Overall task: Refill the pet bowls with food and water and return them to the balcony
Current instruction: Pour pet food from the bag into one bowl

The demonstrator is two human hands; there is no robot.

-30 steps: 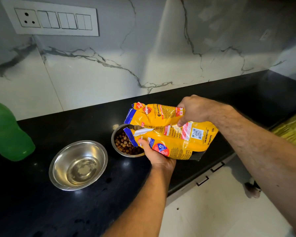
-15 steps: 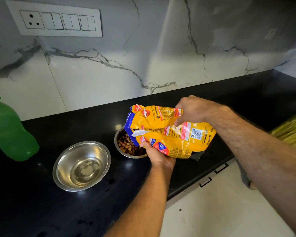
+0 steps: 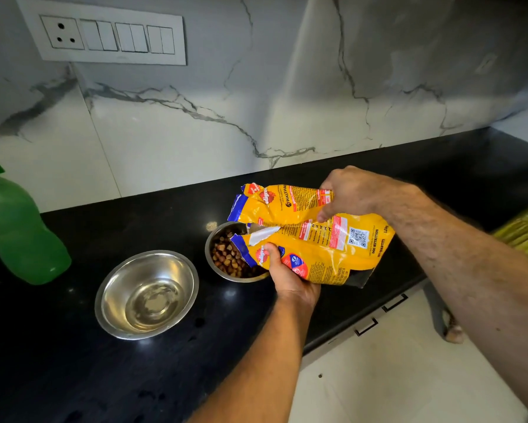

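Note:
A yellow dog food bag [image 3: 320, 248] lies tilted on its side over the black counter [image 3: 73, 377], its torn mouth over a small steel bowl [image 3: 214, 239] holding brown kibble [image 3: 226, 259]. My left hand [image 3: 290, 279] grips the bag's lower edge near the mouth, thumb on top. My right hand [image 3: 351, 190] pinches the upper fold of the bag. A larger steel bowl [image 3: 148, 294] stands to the left with a little water in its bottom. Part of the kibble bowl is hidden behind the bag.
A green plastic bottle [image 3: 15, 227] stands at the counter's left end. A switch panel [image 3: 104, 35] sits on the marble wall. Drawer handles [image 3: 378, 315] run under the counter's edge, above pale floor tiles. Something yellow-green [image 3: 525, 230] shows at the right edge.
The bag and both hands have stayed over the kibble bowl with hardly any shift. The view has drifted slightly.

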